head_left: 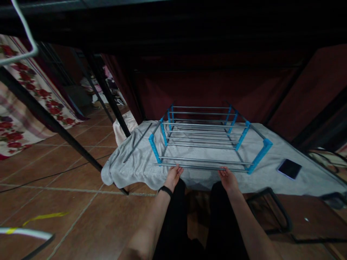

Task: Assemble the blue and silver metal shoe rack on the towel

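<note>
A rack of grey metal tubes and blue plastic brackets [259,156], resembling a shoe rack, lies on a grey blanket [195,151]. At its near side, a thin metal tube [199,167] runs between my two hands. My left hand [173,176] pinches this tube toward its left end, with a dark band on the wrist. Farther along, my right hand [228,178] has its fingers closed on the tube near the right bracket. The tube's left end sticks out past the left bracket; whether its right end sits in the bracket cannot be made out.
Another loose metal tube [137,142] lies on the blanket to the left. A dark-screened phone or tablet [289,168] rests at the right. Black frame posts [108,97] stand at the left, and a dark beam crosses overhead. A dark-framed chair [271,213] stands at lower right.
</note>
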{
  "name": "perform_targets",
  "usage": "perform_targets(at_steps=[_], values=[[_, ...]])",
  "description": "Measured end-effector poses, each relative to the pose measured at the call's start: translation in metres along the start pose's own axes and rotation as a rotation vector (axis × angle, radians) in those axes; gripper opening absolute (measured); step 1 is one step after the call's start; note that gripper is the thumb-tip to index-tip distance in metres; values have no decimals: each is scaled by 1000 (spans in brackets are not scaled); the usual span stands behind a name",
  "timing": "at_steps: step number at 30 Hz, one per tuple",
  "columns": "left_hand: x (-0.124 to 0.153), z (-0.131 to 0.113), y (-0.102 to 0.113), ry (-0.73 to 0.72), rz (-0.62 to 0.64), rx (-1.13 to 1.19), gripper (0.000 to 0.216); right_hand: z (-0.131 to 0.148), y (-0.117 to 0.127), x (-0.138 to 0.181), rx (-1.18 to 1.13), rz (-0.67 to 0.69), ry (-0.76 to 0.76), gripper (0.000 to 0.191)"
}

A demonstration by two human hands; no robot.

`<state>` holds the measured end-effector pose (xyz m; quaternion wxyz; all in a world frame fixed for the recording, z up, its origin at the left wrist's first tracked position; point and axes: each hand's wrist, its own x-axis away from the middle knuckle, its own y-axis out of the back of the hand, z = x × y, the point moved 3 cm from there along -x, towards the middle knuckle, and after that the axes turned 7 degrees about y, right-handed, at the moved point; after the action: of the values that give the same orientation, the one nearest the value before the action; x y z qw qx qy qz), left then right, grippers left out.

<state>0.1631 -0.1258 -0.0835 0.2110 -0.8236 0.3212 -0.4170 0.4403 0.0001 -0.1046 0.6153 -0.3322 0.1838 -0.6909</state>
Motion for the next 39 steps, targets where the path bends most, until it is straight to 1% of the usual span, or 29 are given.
perform_targets(at_steps=[6,21,27,31,35,39], values=[[-1,-1,0,9,2,-7,17,-1,2,-2,-5,9,-14,7],[16,-3,2,-18,124,13,10,5,4,3,-3,80,-61,2],[14,-1,2,-6,171,23,8,6,4,7,-2,113,-53,8],[12,1,3,1,196,23,9,7,2,12,-9,153,-16,15],[12,2,3,-1,210,22,7,8,2,16,-20,151,47,19],[12,2,5,-24,203,39,5,9,3,17,-54,151,52,20]])
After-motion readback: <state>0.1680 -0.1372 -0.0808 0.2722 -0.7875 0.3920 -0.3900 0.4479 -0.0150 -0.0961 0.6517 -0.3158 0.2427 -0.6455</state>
